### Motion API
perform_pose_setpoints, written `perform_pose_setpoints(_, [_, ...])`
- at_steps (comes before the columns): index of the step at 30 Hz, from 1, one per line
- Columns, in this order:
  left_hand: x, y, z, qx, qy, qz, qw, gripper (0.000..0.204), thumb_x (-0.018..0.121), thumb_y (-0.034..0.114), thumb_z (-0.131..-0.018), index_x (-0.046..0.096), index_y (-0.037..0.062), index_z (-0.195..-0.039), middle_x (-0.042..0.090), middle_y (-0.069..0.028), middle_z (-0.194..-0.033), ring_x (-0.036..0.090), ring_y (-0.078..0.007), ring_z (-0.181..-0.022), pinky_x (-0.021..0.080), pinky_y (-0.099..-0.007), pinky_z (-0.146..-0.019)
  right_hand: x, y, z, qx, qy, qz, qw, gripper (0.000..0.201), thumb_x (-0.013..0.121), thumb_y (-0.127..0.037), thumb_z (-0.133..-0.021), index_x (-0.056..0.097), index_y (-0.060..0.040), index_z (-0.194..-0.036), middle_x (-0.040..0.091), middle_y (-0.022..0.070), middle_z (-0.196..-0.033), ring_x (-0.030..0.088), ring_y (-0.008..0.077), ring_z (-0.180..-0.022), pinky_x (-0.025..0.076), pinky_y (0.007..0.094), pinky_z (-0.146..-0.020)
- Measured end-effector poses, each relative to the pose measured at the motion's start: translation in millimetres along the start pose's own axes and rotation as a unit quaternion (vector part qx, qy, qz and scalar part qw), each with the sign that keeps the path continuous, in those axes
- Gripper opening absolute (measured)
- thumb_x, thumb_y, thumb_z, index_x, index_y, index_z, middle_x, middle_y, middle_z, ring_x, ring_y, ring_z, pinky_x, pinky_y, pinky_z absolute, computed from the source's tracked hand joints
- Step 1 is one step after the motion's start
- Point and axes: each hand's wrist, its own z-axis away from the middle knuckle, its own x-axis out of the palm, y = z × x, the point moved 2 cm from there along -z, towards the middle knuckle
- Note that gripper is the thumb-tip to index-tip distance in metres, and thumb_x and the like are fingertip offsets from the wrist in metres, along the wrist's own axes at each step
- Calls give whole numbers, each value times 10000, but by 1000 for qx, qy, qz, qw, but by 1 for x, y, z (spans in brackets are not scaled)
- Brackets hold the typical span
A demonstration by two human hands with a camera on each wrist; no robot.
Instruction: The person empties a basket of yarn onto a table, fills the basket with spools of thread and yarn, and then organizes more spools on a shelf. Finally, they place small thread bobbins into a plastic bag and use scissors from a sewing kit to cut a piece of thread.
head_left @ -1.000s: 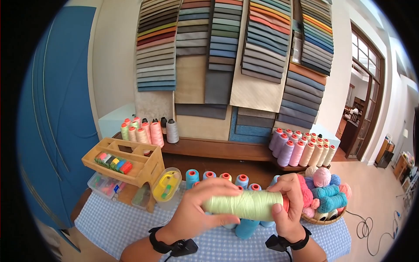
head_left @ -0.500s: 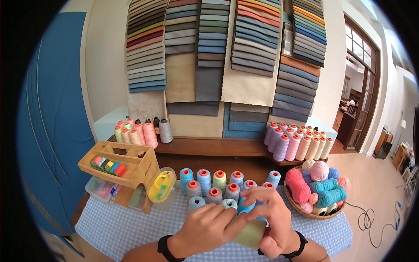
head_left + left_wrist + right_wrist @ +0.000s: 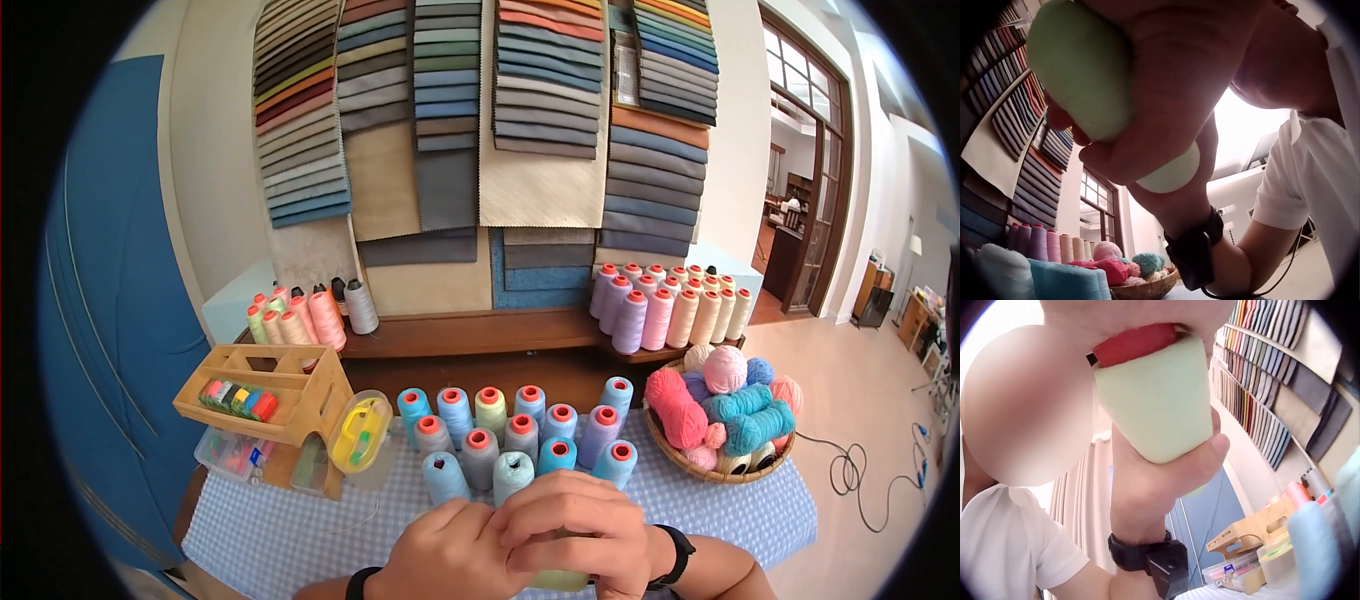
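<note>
A pale green thread spool (image 3: 1154,400) with a red end is held close to the body, mostly covered by both hands in the head view. The left hand (image 3: 450,552) has its fingers curled round the spool's body; the left wrist view shows the green thread (image 3: 1079,69) in its grip. At the red end (image 3: 1138,345), the right hand (image 3: 585,530) grips the spool, its fingers arched over the left hand's fingertips. Just beyond the hands stand a pale aqua spool (image 3: 514,474) and a light blue spool (image 3: 445,478), both upright.
Several upright spools, among them a grey one (image 3: 480,458), stand on the checked cloth (image 3: 270,515). A wooden organizer (image 3: 290,400) and a yellow-lidded box (image 3: 360,432) are left; a yarn basket (image 3: 720,472) is right. More spools line the shelf (image 3: 470,338).
The green spool, earlier held lengthwise in plain view, has been lowered toward the body and turned. Both hands have closed together over it, and the head view has shifted rightward.
</note>
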Motion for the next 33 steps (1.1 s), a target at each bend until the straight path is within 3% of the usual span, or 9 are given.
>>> perform_pose_setpoints(4, [1,-3,-1,-7,-34,-12,999,76,664,110,-781,596,82,-803,564,-63,-668,589,-210,-574,500,-350,-541,9,11,6,15,10,-10,1000,633,438,-547,-994,651,45,-919,634,208,-1007,656,375,-892,531,441,-763])
perform_pose_setpoints(10, [6,-7,-3,-1,-27,12,1000,67,658,115,-771,599,85,-783,558,-61,-646,590,-216,-549,514,-350,-539,8,16,7,-47,27,14,998,647,437,-552,-997,647,59,-950,638,223,-1021,654,380,-900,537,445,-786])
perform_pose_setpoints(13, [6,-6,-4,0,-19,29,999,68,658,116,-763,596,90,-776,560,-57,-646,596,-217,-553,518,-353,-540,4,6,1,19,8,3,1000,652,439,-559,-994,649,57,-954,638,222,-1022,655,383,-903,536,447,-779])
perform_pose_setpoints(19, [9,-8,12,-13,-30,43,999,53,682,133,-787,638,110,-808,602,-44,-709,615,-209,-574,507,-341,-527,3,2,0,-9,-16,23,1000,635,442,-549,-988,650,50,-952,640,220,-1013,655,386,-891,532,450,-765])
perform_pose_setpoints(22, [11,-6,7,-12,-42,41,998,46,681,140,-807,655,111,-832,617,-47,-731,618,-210,-579,504,-343,-523,6,5,5,-49,33,30,998,605,433,-518,-996,642,47,-942,640,221,-994,655,380,-886,531,448,-761])
perform_pose_setpoints(24, [8,-5,0,-12,-20,48,999,48,661,141,-824,651,98,-842,608,-61,-709,613,-219,-575,512,-363,-527,3,-6,0,46,52,33,997,582,420,-491,-1004,633,46,-931,640,225,-982,657,371,-889,529,442,-769])
perform_pose_setpoints(27, [7,-3,-1,2,-30,4,1000,67,660,154,-853,676,101,-891,631,-69,-751,628,-222,-603,513,-360,-541,-1,-6,1,95,48,30,994,566,419,-470,-1009,632,48,-936,643,227,-990,657,365,-895,529,434,-793])
perform_pose_setpoints(31, [15,-9,6,-26,-20,55,998,94,667,158,-851,674,109,-930,649,-61,-815,656,-216,-704,520,-358,-593,-2,3,11,83,36,50,995,558,450,-481,-1004,628,47,-964,647,232,-998,654,367,-903,528,431,-821])
perform_pose_setpoints(33, [21,-13,7,-37,-37,74,996,94,674,163,-851,674,118,-933,653,-49,-846,663,-215,-770,523,-351,-635,-3,1,10,176,-48,-2,983,593,455,-446,-998,609,96,-1185,621,290,-1197,658,409,-1089,518,434,-959])
